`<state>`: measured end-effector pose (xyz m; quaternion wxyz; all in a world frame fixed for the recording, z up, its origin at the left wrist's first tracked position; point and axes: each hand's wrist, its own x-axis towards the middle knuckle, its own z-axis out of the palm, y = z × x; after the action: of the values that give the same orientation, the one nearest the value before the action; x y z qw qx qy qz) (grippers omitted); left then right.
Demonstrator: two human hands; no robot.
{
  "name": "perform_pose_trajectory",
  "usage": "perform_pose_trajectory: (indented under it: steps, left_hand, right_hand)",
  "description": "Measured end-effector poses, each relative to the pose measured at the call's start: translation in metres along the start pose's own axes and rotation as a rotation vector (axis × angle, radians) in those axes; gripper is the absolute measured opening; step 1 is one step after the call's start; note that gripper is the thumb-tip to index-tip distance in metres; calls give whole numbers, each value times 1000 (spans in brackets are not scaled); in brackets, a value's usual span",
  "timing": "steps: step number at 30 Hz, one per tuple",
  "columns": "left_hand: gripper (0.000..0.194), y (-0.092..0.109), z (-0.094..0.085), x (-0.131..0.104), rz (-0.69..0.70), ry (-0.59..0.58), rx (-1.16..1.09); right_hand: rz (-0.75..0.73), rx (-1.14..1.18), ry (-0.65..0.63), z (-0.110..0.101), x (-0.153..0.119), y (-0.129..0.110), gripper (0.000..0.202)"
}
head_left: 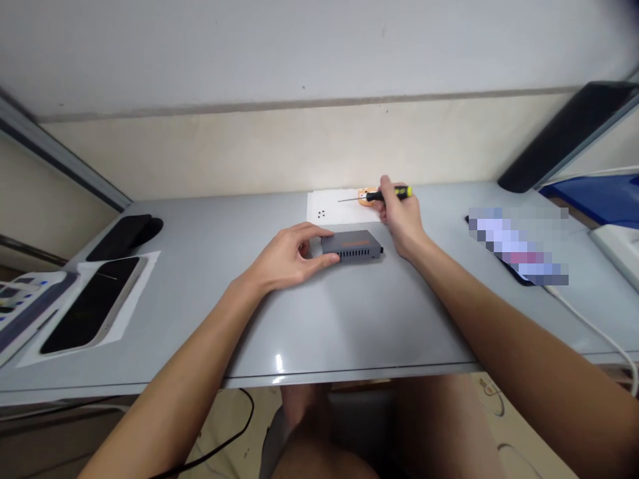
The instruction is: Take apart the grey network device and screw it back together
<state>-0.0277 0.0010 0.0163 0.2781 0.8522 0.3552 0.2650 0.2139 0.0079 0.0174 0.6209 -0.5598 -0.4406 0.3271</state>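
Grey box (355, 244) lies left to right, left end in your half-open left hand (289, 258); at its far right, your closed right hand (403, 218) grips a screwdriver (372, 196)

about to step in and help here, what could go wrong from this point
The screws lie loose on the white paper; a bump could scatter them. The screwdriver, in the right hand, has its bare shaft sticking out over that paper and might flick one away. The grey box could slide if the left hand loosens.
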Motion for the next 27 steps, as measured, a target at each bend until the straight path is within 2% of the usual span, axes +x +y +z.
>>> perform_pose_trajectory:
  steps: [3,7,11,15,21,27]
  left_hand:
    - [46,4,-1,0,-25,28,27]
    - [52,7,-1,1,-43,39,67]
    - [50,5,0,4,-22,77,65]
    - [53,2,-1,4,-63,53,29]
    - [56,1,-6,1,-76,21,2]
    - [39,1,-4,1,-87,11,46]
  right_hand:
    - [-40,12,-19,3,-9,10,50]
    - [-53,-55,-91,4,-16,7,39]
    - [-108,-111,-138,4,-19,5,33]
    - [-129,-117,-172,3,-18,10,29]
    - [-139,-32,-165,2,-13,17,42]
    - [-133,5,-175,2,-13,19,50]
